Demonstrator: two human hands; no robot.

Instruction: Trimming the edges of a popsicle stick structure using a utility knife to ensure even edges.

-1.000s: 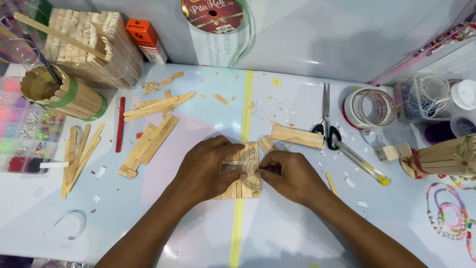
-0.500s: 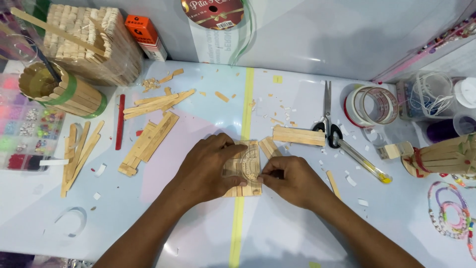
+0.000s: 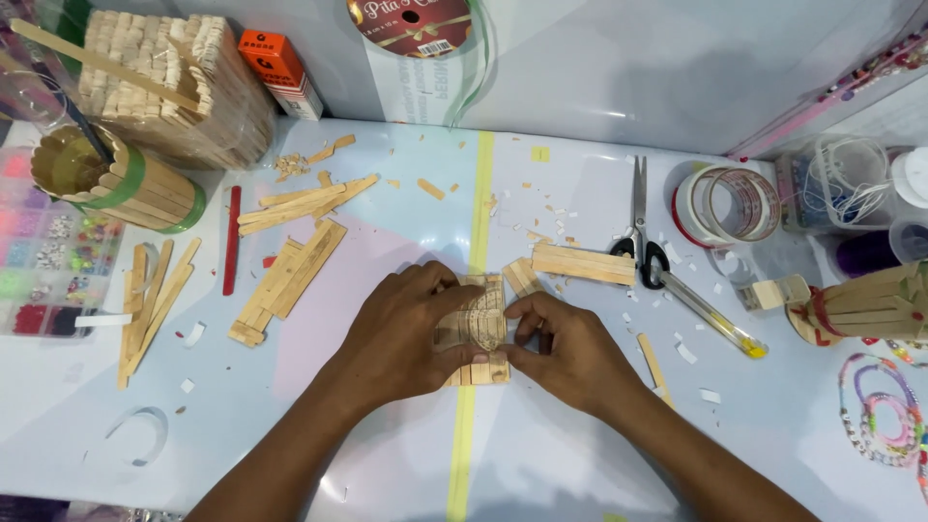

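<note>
Hands pressed closer together than a moment ago, left hand (image 3: 401, 333) and right hand (image 3: 570, 353) both gripping flat stick panel (image 3: 478, 329) at middle of desk (image 3: 387, 454), right fingertips shifted onto its near edge.

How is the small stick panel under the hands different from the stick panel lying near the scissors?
The small stick panel is pressed between the left hand and right hand; the stick panel near the scissors lies free, untouched. The held one shows a curved pencil-like line; the other looks plain. The held one sits on the yellow tape line; the other lies beside it. Both are pale wooden sticks joined side by side.
</note>
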